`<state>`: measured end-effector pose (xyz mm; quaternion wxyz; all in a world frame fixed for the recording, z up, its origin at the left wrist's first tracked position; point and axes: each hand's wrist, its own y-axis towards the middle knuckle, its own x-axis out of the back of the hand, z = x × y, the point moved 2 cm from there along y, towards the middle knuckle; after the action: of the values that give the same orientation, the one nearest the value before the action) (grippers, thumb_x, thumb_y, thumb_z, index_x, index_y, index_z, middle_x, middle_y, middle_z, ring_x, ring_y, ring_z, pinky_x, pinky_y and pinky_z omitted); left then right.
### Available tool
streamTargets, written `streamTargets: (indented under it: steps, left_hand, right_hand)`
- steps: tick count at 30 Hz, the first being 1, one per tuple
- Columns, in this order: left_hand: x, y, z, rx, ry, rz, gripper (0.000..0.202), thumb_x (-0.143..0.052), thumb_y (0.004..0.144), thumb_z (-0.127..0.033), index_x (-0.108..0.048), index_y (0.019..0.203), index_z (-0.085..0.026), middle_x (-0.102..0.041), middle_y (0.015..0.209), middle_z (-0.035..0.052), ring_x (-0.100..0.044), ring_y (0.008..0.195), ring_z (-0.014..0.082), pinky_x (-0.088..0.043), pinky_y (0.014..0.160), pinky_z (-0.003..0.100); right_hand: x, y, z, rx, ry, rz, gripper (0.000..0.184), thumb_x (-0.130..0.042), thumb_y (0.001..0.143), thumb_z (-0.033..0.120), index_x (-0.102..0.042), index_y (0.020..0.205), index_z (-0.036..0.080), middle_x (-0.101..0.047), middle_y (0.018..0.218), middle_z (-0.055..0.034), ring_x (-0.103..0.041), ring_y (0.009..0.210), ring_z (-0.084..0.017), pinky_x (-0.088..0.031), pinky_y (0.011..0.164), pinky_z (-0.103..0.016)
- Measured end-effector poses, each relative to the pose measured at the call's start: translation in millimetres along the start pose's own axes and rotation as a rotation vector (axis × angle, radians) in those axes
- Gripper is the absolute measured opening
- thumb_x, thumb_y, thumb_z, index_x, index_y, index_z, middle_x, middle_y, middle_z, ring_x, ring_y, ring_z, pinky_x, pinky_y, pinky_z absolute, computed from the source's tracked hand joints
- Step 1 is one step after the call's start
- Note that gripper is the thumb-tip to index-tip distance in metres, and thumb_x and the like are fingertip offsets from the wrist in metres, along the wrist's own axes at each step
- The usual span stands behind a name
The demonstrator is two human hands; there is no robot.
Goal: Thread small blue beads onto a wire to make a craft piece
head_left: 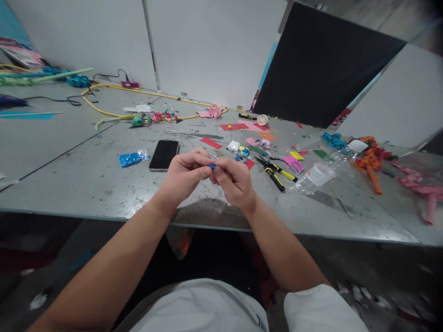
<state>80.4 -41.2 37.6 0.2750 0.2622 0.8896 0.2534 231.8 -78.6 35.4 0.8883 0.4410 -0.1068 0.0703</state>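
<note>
A small blue piece (213,166), perhaps modelling clay, is pinched between the fingertips of both hands above the table's front part. My left hand (185,173) grips it from the left, thumb and forefinger closed. From the right, my right hand (235,180) holds the same piece, its fingers curled in. A black phone (164,155) lies just beyond my left hand. Left of the phone is a blue packet in clear wrap (130,159). Yellow-and-black pliers (275,175) rest to the right of my right hand.
Red paper strips (211,143) and small coloured packets (293,163) lie across the middle. A clear plastic bottle (318,177) lies on its side at right, near orange crepe paper (368,159). A yellow cable (145,92) runs along the back. The table edge (114,217) is close to me.
</note>
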Motion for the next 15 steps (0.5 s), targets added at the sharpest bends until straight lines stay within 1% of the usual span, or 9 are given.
streamTargets:
  steps: [3,7,10,15]
  left_hand:
    - [0.1,0.1,0.2,0.003,-0.005,0.003,0.015,-0.101,0.074,-0.024,-0.091,0.085,-0.028,-0.062,0.078,0.0005,-0.067,0.060,0.0106,-0.063,0.057,0.026]
    - [0.3,1.1,-0.3,0.020,-0.005,0.008,0.016,-0.102,0.072,-0.028,-0.091,0.084,-0.029,-0.062,0.076,0.0007,-0.065,0.062,0.0111,-0.062,0.058,0.027]
    - [1.1,0.9,-0.2,0.035,0.004,0.006,0.017,-0.103,0.071,-0.030,-0.091,0.083,-0.029,-0.062,0.076,0.0010,-0.063,0.062,0.0102,-0.059,0.058,0.025]
    - [1.6,0.1,1.7,0.031,-0.013,0.030,0.015,-0.101,0.075,-0.028,-0.092,0.087,-0.029,-0.063,0.079,0.0012,-0.062,0.064,0.0081,-0.058,0.060,0.022]
  right_hand:
    - [-0.3,0.5,-0.9,0.004,0.010,0.008,0.024,-0.057,0.110,0.044,-0.067,0.097,0.027,-0.069,0.079,0.0000,-0.063,0.070,-0.015,-0.054,0.071,-0.034]
    - [0.4,1.9,1.5,0.005,-0.057,0.027,0.032,-0.054,0.110,0.047,-0.066,0.090,0.026,-0.068,0.076,-0.0004,-0.061,0.067,-0.016,-0.052,0.069,-0.034]
    - [1.0,2.6,4.2,0.039,-0.088,0.033,0.033,-0.053,0.111,0.043,-0.067,0.087,0.025,-0.065,0.073,0.0003,-0.059,0.066,-0.015,-0.049,0.067,-0.032]
    - [0.7,3.7,3.4,0.082,-0.097,0.036,0.038,-0.051,0.112,0.042,-0.068,0.084,0.023,-0.065,0.071,0.0003,-0.060,0.065,-0.014,-0.049,0.066,-0.030]
